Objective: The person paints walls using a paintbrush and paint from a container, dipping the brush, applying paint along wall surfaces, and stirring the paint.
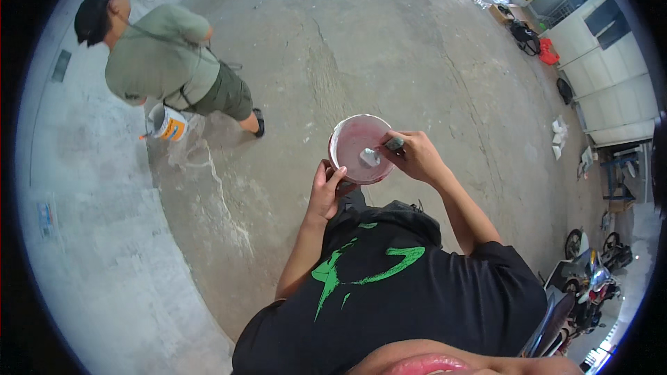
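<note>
the left hand (pixel 325 191) clasps the near-left side of a round, reddish, plastic-looking bowl (pixel 353 137) before the body, apparently steadying it. the right hand (pixel 417 156) has its fingers closed on a dark green handle (pixel 394 144) at the right rim, presumably angled toward the pale lump (pixel 369 157) inside.

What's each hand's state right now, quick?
Left hand: closed on the rim of the reddish bowl, thumb over the edge.
Right hand: closed around a dark-green-handled tool over the bowl.
</note>
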Motion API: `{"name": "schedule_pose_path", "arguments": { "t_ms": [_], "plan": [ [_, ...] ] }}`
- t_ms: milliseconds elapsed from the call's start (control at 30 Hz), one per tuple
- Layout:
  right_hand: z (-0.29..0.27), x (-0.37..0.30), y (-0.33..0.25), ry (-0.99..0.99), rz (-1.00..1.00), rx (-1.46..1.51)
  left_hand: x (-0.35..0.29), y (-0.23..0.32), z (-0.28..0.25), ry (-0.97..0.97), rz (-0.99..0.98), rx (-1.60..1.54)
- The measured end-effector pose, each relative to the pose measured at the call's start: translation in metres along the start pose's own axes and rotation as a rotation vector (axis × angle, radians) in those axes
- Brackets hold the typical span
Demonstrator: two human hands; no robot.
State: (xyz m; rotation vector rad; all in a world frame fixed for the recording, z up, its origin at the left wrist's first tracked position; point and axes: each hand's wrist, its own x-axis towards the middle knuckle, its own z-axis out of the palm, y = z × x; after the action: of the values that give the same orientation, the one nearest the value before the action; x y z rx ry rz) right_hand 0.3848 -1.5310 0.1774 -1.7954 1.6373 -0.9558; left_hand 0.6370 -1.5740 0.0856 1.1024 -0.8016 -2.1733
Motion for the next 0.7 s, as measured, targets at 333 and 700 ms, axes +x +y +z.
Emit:
{"name": "schedule_pose_path", "arguments": {
  "t_ms": [333, 700],
  "plan": [
    [-0.120, 0.251, 0.121, 0.124, 0.039, -0.270, 0.290, 0.168, 0.067, -0.131, 0.003, 0.041],
    [-0.231, 0.545, 0.306, 0.282, 0.068, -0.210, 0.635, 0.305, 0.137, -0.178, 0.144, 0.112]
  ]
}}
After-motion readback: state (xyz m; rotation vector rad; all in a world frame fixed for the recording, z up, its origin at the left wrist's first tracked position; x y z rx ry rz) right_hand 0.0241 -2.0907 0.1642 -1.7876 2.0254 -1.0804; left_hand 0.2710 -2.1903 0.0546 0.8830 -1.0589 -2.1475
